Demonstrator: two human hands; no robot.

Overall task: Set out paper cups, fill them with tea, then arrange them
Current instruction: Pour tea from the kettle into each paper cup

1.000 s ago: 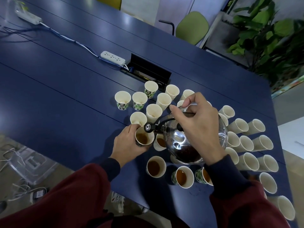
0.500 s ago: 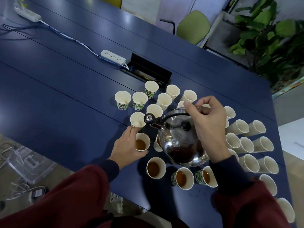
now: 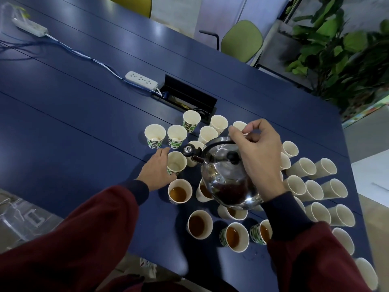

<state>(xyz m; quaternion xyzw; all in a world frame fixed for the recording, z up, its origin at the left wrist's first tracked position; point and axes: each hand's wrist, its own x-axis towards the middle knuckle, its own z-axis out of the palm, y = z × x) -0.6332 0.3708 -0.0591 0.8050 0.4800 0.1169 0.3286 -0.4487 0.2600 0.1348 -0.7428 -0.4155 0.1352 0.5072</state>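
Observation:
My right hand (image 3: 259, 157) grips the handle of a shiny steel kettle (image 3: 226, 178), held above the cups with its spout pointing left. My left hand (image 3: 156, 169) wraps around an empty paper cup (image 3: 176, 163) standing just left of the spout. Several cups hold brown tea nearer me, among them one (image 3: 180, 191) beside my left hand and one (image 3: 199, 224) lower down. Empty upright cups (image 3: 155, 135) stand further back. Many empty cups (image 3: 303, 168) stand in rows on the right, their mouths leaning rightward in this wide view.
The dark blue table (image 3: 73, 110) carries a white power strip (image 3: 141, 80) with a blue cable and an open black cable box (image 3: 190, 98). Green chairs (image 3: 242, 41) and a leafy plant (image 3: 341, 51) stand beyond the far edge. A clear plastic box (image 3: 19, 220) lies on the floor at left.
The kettle tipped back upright from pouring. My left hand let go of the filled cup and moved forward onto the empty cup behind it.

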